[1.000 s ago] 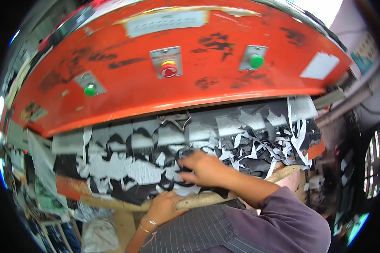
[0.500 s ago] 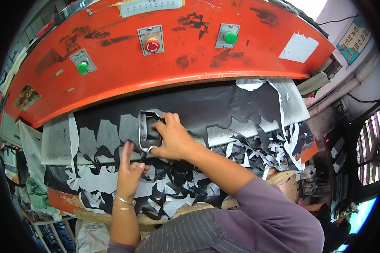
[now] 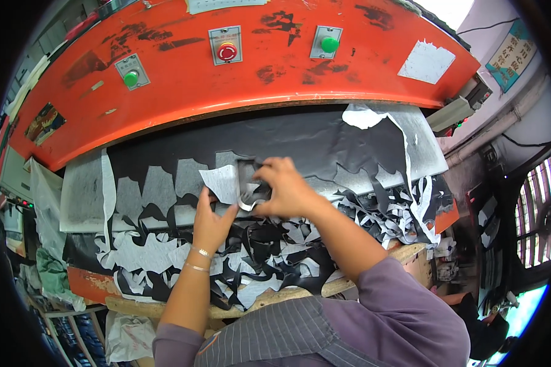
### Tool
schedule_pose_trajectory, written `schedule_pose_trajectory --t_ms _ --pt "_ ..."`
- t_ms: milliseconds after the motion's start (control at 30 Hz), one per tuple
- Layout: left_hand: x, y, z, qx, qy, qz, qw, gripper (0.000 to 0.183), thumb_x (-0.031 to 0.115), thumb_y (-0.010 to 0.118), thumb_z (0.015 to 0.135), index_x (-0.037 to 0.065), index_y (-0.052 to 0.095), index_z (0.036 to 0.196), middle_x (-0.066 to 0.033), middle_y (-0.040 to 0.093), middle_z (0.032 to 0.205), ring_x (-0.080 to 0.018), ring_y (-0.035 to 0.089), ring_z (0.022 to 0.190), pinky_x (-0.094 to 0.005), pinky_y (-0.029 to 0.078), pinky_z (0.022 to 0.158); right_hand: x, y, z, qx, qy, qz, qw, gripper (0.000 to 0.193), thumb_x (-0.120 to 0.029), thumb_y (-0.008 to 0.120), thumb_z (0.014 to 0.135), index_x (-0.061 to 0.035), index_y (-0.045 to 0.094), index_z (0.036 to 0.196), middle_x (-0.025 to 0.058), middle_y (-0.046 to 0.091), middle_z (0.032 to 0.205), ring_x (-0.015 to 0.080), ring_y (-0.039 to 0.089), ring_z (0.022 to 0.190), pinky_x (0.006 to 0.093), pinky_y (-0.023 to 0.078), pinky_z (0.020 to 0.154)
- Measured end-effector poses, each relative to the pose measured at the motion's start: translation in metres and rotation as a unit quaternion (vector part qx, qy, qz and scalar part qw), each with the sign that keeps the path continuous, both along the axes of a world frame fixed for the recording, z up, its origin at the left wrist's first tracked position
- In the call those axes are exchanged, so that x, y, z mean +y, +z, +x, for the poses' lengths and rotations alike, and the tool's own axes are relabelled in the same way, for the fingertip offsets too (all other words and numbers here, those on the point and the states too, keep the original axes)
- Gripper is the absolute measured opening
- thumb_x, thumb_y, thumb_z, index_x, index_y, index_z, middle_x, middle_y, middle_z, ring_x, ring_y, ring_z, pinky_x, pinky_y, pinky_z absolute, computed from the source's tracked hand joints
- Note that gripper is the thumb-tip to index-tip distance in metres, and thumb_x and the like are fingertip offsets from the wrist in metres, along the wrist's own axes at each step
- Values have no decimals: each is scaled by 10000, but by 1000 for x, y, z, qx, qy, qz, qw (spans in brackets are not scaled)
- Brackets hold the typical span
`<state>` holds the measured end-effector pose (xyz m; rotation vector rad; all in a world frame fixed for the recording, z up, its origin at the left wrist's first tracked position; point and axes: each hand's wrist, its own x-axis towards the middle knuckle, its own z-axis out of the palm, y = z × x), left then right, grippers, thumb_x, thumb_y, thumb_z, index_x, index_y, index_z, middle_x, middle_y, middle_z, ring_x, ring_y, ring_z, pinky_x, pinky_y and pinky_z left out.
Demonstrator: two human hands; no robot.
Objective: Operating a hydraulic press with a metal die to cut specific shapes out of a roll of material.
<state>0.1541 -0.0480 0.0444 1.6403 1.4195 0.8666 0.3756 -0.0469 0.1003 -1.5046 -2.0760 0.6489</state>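
My right hand (image 3: 288,189) grips a metal cutting die (image 3: 247,205), a hollow steel frame, over the black sheet material (image 3: 288,137). Just left of the die, a cut piece (image 3: 221,183) shows its pale grey backing. Fingers and thumb of my left hand (image 3: 213,221) close on the lower edge of this piece; its right side meets the die. Behind and left of it, several cut-out gaps (image 3: 159,186) run along the sheet's near edge, the light board showing through.
An orange press beam (image 3: 275,76) spans the far side, with green buttons (image 3: 329,44) and a red stop button (image 3: 227,52). Black and grey offcuts (image 3: 269,257) heap along the wooden front edge (image 3: 134,306). Pale strips (image 3: 410,159) hang at the right.
The die and my right hand have moved right along the sheet. My left hand has come up and right and taken hold of a cut piece, its pale side now showing.
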Motion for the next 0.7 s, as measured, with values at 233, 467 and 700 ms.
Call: schedule_pose_trajectory --t_ms 233,467,700 --pt "24 -10 3 192 57 -1 980 407 290 700 790 -78 566 900 -229 656 788 -317 673 729 -398 513 665 39 -30 25 -78 -111 -6 991 667 -326 801 583 -56 613 1163 217 460 1334 368 403 1243 404 406 1026" --pt "-43 20 -12 -13 33 -234 972 289 164 673 795 -69 599 950 -140 649 663 -247 606 486 -370 501 534 31 -37 47 -105 -127 32 986 1021 -498 793 612 -68 356 1427 259 324 1451 379 336 1328 479 287 1076" --pt "-50 69 -33 227 98 124 961 919 160 742 721 -23 217 1452 -205 535 1226 -328 421 1215 -442 278 1056 -20 -55 71 -70 -141 14 987 1203 -525 792 632 6 125 1480 180 389 1451 319 302 1382 533 185 1096"
